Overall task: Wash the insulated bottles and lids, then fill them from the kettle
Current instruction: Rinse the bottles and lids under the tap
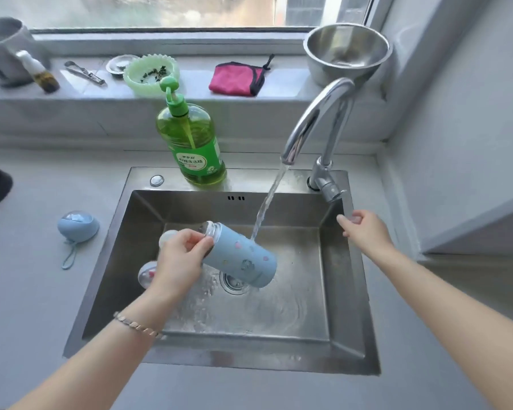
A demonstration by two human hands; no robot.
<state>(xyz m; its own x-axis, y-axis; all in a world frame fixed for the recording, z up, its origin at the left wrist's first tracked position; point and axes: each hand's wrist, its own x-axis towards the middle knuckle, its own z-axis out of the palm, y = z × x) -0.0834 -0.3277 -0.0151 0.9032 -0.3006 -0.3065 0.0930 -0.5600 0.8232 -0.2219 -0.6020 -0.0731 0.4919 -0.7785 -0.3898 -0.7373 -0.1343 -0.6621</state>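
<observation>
Left grip (184, 253) clasps the blue bottle (243, 258) by its neck, tilted over the sink (344, 291) at mid-frame, the tap stream (267, 202) striking its side. Right grip (365, 229) hangs loose and empty beside the tap lever (332, 192). Better to swing the mouth under the flow.

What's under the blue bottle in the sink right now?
The sink drain shows below the tilted blue bottle, amid pooling water. The bottle covers the drain's upper edge; the left hand hides part of a domed lid.
</observation>
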